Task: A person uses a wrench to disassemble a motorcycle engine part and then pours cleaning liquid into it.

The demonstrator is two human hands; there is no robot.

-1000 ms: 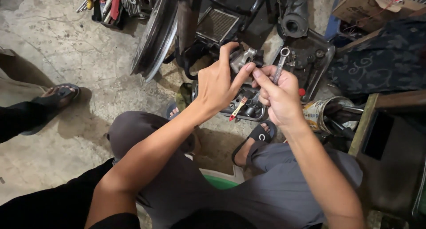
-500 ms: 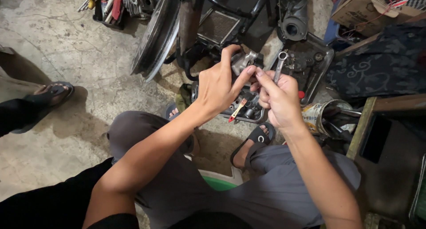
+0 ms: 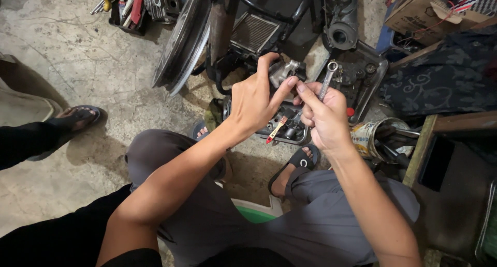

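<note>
Item: small metal part (image 3: 283,70), grey casting, gripped in the left hand (image 3: 254,99), thumb over the top, held above the tool tray (image 3: 286,128). Right hand (image 3: 325,116), just right of the part, was closed around a spanner (image 3: 327,79), ring end up; its fingertips touched the part. Wheel (image 3: 182,36) stood left of the tray, tin can (image 3: 374,137) to its right. Risk, as judged: the part could slip from so light a finger hold and drop into the tray.
</note>
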